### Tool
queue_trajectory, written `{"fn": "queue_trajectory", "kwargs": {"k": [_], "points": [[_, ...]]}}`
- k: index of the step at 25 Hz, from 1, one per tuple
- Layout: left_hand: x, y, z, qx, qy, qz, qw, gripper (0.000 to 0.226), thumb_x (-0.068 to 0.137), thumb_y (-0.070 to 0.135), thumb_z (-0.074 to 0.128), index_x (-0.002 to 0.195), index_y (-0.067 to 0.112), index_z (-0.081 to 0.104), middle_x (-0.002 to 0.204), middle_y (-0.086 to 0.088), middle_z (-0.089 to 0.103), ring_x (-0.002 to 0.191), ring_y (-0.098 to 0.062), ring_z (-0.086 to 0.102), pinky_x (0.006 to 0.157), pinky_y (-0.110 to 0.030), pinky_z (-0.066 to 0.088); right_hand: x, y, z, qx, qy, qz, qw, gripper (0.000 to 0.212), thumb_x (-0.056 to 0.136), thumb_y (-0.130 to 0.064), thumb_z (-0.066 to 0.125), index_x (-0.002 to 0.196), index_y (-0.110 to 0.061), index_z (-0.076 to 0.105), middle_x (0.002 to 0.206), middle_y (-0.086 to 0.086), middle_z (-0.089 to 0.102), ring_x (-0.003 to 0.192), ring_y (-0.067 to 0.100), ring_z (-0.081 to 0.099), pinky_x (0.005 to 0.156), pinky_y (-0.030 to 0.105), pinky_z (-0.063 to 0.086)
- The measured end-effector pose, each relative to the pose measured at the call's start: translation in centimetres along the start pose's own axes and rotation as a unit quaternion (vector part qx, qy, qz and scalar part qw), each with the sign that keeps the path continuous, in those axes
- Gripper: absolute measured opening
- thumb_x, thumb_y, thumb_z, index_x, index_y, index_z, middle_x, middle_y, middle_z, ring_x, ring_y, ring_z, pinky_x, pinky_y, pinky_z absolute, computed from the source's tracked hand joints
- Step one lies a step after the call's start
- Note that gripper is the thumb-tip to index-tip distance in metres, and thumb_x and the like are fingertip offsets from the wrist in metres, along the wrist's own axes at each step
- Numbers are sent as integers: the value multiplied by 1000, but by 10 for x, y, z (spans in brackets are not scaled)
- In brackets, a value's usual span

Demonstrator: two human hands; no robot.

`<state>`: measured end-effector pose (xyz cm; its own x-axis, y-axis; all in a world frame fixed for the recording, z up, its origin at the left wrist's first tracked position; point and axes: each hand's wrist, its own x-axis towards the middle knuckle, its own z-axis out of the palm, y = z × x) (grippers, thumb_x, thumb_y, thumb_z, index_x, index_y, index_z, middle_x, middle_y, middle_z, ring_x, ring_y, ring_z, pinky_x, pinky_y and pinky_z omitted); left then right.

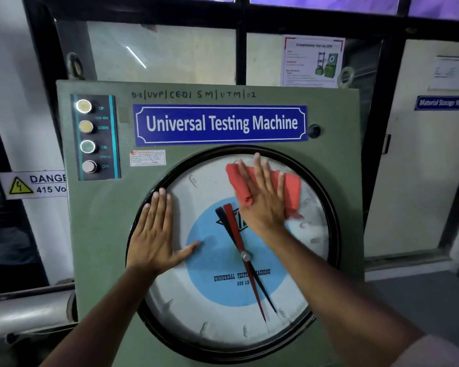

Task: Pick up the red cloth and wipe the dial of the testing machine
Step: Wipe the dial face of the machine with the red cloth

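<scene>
The round dial [223, 308] with a black rim, white face and blue centre fills the front of the green testing machine [98, 234]. My right hand [263, 200] lies flat on the red cloth [292, 189], pressing it against the upper right part of the dial glass. The cloth is partly hidden under my fingers. My left hand [157, 234] rests flat with fingers spread on the dial's left edge, across the black rim, holding nothing. Red and black pointers [239, 239] sit behind the glass.
A button panel [94, 137] with UP, DOWN, ON and OFF buttons sits at the machine's upper left. A blue "Universal Testing Machine" plate [220, 124] is above the dial. A 415 volt danger sign [33, 184] hangs at left. Windows and a door stand behind.
</scene>
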<state>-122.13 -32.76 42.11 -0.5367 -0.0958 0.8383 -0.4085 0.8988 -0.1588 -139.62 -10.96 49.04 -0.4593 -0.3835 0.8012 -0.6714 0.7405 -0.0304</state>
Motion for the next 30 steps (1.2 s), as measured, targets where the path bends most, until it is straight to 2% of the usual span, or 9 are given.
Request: {"fn": "queue_trajectory", "kwargs": {"k": [2,6,11,16,18,21,23,27,30], "points": [[0,0,0,-1,4,0,1000,128,87,92,37,170,-2,10,182,-17,4,170,-26,2,138,-39,1,-14,-37,7,44,-4,14,999,89,92,-50,39,170,-38,-2,180,3,-11,165,28,-9,131,60,-9],[-1,1,-2,0,7,3,1000,128,87,91,37,170,-2,11,181,-17,7,170,-26,3,138,-39,3,-26,-14,4,-30,-23,-237,971,80,96,-53,39,170,-40,11,180,-1,3,166,24,6,132,60,-1],[0,-1,4,6,2,1,1000,127,88,92,33,171,-1,8,182,-16,3,170,-27,5,138,-40,2,-3,-25,3,60,13,106,992,85,96,-45,39,170,-39,-2,180,3,-10,165,26,-12,131,58,-11],[1,0,2,2,-15,3,1000,127,88,92,33,171,0,5,182,-16,1,170,-27,3,138,-40,1,-25,-14,8,-19,-6,-187,982,100,86,-68,56,170,-40,8,181,-1,1,167,23,-1,131,61,-1],[1,1,-2,2,-30,3,1000,127,88,93,31,171,0,4,182,-16,1,170,-26,0,138,-40,-1,-20,16,0,0,-8,-96,995,92,95,-78,47,170,-40,8,180,-1,1,166,23,-2,132,60,-4],[11,-2,-8,1,-36,28,999,127,88,94,27,171,0,5,182,-16,2,170,-26,0,138,-39,-3,-31,3,11,93,26,171,980,90,98,-79,35,171,-36,4,180,2,-4,166,25,-9,131,60,-8],[25,-5,-12,-1,-28,67,997,129,87,95,29,171,0,9,182,-16,6,170,-28,6,138,-39,-1,-55,-30,22,101,22,137,985,92,96,-78,37,170,-36,3,180,3,-3,166,27,-9,131,61,-8],[64,-3,-21,-7,-19,132,991,133,83,98,34,171,1,10,182,-16,9,169,-29,10,138,-41,4,-63,-1,26,24,8,-128,991,85,97,-70,50,169,-42,14,180,-2,6,166,20,3,128,65,14],[80,0,-23,19,-38,141,989,135,82,98,37,171,1,8,182,-15,7,170,-28,7,138,-41,2,-12,32,10,41,33,-29,998,78,102,-68,42,170,-42,11,180,-2,4,166,21,3,131,63,6]]}}
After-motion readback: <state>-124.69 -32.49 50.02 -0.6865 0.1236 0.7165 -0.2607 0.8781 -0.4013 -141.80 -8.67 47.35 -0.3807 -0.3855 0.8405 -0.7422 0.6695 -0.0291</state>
